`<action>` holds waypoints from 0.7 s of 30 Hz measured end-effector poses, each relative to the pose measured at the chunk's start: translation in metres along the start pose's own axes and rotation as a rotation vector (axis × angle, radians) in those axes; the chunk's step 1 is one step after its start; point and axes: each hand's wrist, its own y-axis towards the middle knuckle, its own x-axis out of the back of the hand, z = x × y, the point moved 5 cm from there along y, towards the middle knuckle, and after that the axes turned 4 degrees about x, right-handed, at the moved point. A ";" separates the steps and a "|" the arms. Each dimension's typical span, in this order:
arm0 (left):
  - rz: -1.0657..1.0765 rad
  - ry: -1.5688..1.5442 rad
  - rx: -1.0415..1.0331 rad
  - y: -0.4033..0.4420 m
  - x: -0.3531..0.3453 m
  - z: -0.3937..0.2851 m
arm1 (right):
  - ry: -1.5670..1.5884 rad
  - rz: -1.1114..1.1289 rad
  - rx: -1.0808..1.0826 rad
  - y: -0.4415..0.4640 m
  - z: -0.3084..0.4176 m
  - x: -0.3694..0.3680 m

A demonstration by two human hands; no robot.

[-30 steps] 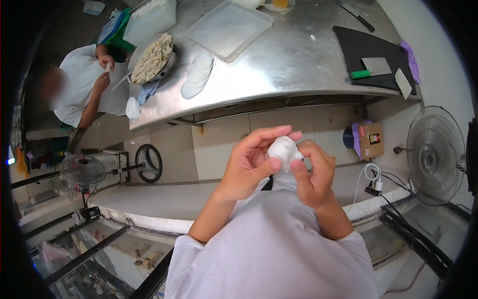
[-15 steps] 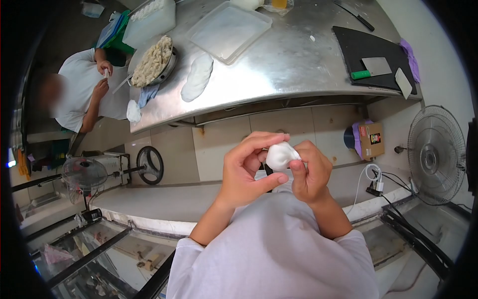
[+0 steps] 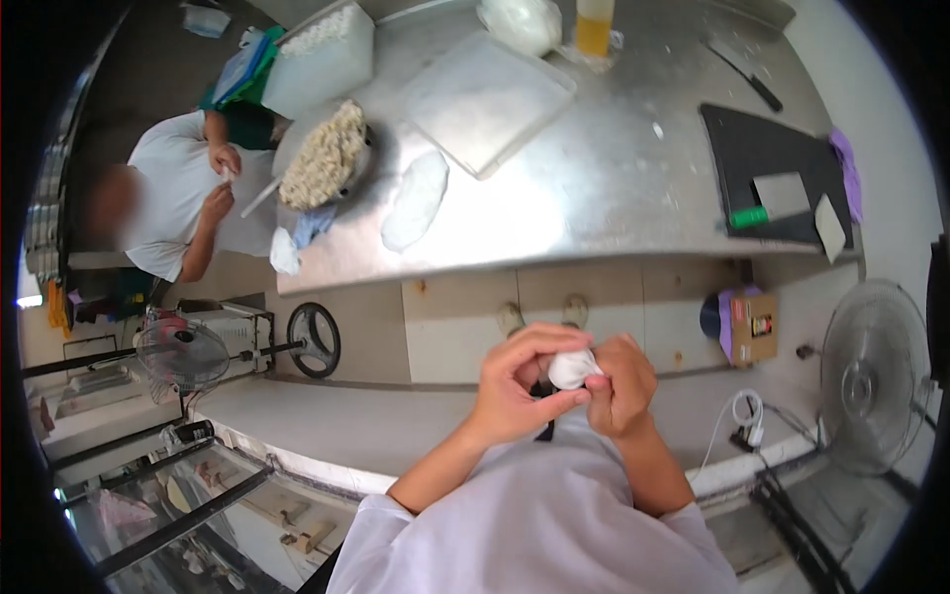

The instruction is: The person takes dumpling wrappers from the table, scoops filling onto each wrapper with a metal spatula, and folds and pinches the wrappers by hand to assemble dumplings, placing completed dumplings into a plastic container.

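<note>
A round white dough bun (image 3: 568, 370) is held in front of my body, its edge gathered into a twisted tip on the right. My left hand (image 3: 510, 392) curls around its left side, the thumb below and the fingers above. With thumb and fingers, my right hand (image 3: 623, 388) pinches the gathered tip. Whatever may be inside the bun is hidden.
On the steel table (image 3: 594, 228) are a pan of chunky filling (image 3: 325, 158), a dough slab (image 3: 416, 202), a clear tray (image 3: 490, 104) and a black board (image 3: 782, 168) with a cleaver (image 3: 782, 196). A co-worker (image 3: 178, 188) works at left. A fan (image 3: 876, 376) stands right.
The view has tilted up, so the table and my hands sit lower in it. My feet now show beyond my hands. The bun stays in both hands, its tip still pinched.
</note>
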 end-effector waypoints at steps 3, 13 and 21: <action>-0.016 -0.062 0.102 0.031 0.004 0.015 | -0.005 -0.002 -0.063 0.010 -0.034 0.000; 0.089 -0.184 0.247 0.119 -0.037 0.028 | -0.115 -0.121 -0.151 0.043 -0.094 0.043; -0.098 0.289 0.058 0.214 0.090 -0.037 | 0.062 -0.183 -0.433 0.055 -0.167 0.066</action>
